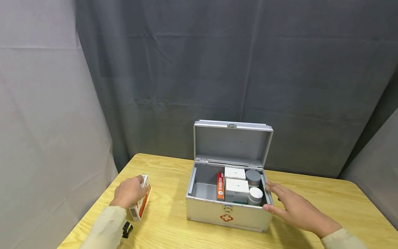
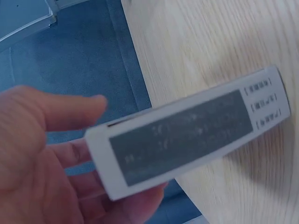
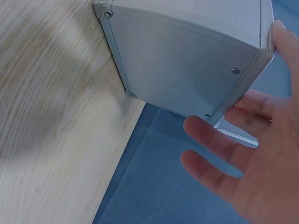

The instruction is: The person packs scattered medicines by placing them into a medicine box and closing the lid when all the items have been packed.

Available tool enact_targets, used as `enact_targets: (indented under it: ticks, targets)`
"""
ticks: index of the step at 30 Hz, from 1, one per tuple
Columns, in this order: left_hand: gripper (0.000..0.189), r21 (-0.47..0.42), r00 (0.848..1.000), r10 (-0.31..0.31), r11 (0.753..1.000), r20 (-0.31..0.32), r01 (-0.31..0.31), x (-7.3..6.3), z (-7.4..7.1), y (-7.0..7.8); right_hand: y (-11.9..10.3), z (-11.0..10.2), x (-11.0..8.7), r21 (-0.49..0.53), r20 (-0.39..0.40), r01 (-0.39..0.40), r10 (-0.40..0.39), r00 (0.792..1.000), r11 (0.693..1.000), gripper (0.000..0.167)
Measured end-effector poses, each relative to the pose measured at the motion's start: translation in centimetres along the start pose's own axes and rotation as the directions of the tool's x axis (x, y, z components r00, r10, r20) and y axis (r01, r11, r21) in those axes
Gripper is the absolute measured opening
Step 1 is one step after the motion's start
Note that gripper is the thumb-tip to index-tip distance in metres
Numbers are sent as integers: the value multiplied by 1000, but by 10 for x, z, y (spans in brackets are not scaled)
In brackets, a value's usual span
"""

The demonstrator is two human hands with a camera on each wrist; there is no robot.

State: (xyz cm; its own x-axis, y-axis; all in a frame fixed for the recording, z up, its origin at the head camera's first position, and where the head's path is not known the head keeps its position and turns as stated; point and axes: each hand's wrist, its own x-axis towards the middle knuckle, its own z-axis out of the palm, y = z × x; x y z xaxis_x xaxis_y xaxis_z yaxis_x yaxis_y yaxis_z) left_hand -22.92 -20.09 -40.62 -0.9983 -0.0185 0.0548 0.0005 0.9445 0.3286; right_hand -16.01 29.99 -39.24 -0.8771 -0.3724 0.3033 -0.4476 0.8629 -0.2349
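Observation:
An open silver first-aid case stands mid-table with its lid upright. Inside are a narrow orange box, two white boxes and two jars; its left half is bare. My left hand grips a white and orange box lying on the table's left part. In the left wrist view that box lies across my left hand, thumb on top. My right hand is spread against the case's right end. The right wrist view shows my right hand with straight fingers beside the case.
The wooden table has its left edge close to my left hand. Grey cloth hangs behind and at both sides. A small black device sits at my left sleeve.

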Motion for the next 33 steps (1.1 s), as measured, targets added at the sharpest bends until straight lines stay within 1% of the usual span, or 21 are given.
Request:
enact_targets:
  ticks: [2, 4, 9, 12, 14, 18, 22, 26, 29, 33]
  targets:
    - [37, 2, 1000, -6, 1000, 6, 6, -1, 0, 0, 0, 0, 0, 10, 10, -10, 10, 1000, 1000, 62]
    - [39, -2, 1000, -25, 1000, 12, 25, -1, 0, 1, -1, -1, 0, 17, 19, -18, 18, 1000, 1000, 63]
    - [42, -13, 998, -67, 998, -7, 67, -2, 1, -1, -1, -1, 1, 17, 23, -17, 17, 1000, 1000, 63]
    - [44, -27, 997, -74, 997, -16, 74, -5, -1, -1, -1, -1, 1, 4, 18, -15, 15, 1000, 1000, 63]
    - [46, -41, 997, -74, 996, -20, 73, -6, -6, 2, -1, -1, 0, -3, 22, -23, 23, 1000, 1000, 62]
    - [46, -60, 997, -50, 997, -54, 47, -9, -21, 12, 0, -2, 1, 3, 40, -39, 39, 998, 999, 63]
    - [43, -62, 995, -1, 998, -103, -6, -14, -33, 23, 0, -1, 1, 21, 67, -46, 45, 997, 999, 64]
    - [43, -74, 991, 25, 997, -129, -35, -18, -40, 33, 0, -1, 1, 20, 80, -46, 44, 996, 999, 65]
    - [43, -81, 989, 35, 996, -144, -47, -19, -44, 41, 0, -1, 1, 12, 68, -44, 43, 997, 999, 63]
    - [43, -94, 981, 66, 992, -180, -84, -22, -50, 50, -1, -2, 0, 6, 53, -47, 46, 998, 999, 61]
